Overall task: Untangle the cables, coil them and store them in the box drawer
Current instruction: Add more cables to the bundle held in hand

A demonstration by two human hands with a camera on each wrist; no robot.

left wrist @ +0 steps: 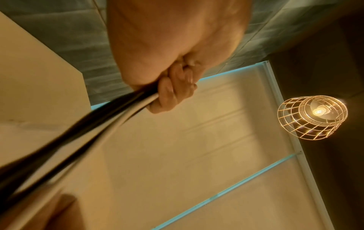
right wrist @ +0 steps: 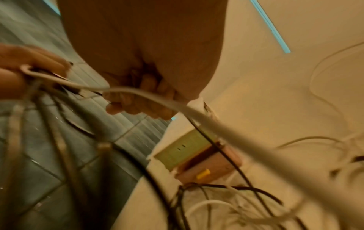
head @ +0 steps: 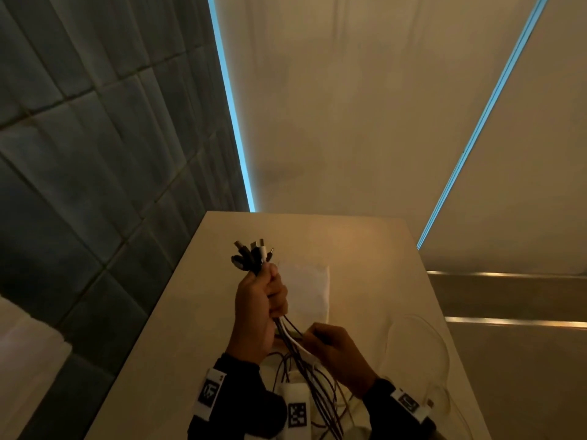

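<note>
1. The cables, black and white, are gathered into one bundle and held up above the table by the left hand.
2. The fingers of the left hand are curled tightly together round the bundle, as is shown plainly in the left wrist view; the thumb is wrapped over the front.
3. The plugs are seen fanned out just above the left fist, pointing upward.
4. Below the fist, the strands are spread downward toward the person's lap and onto the near part of the table.
5. The right hand is held lower, just beside the hanging strands; its fingers are curled inward, and a white cable is seen running across them. Whether it is pinched or merely touched cannot be told from the blurred picture.
6. The box drawer, green and brown with a yellow tab, is seen standing on the table in the right wrist view, near loose cable loops.
7. A white cloth lies on the table behind the left hand.
</note>
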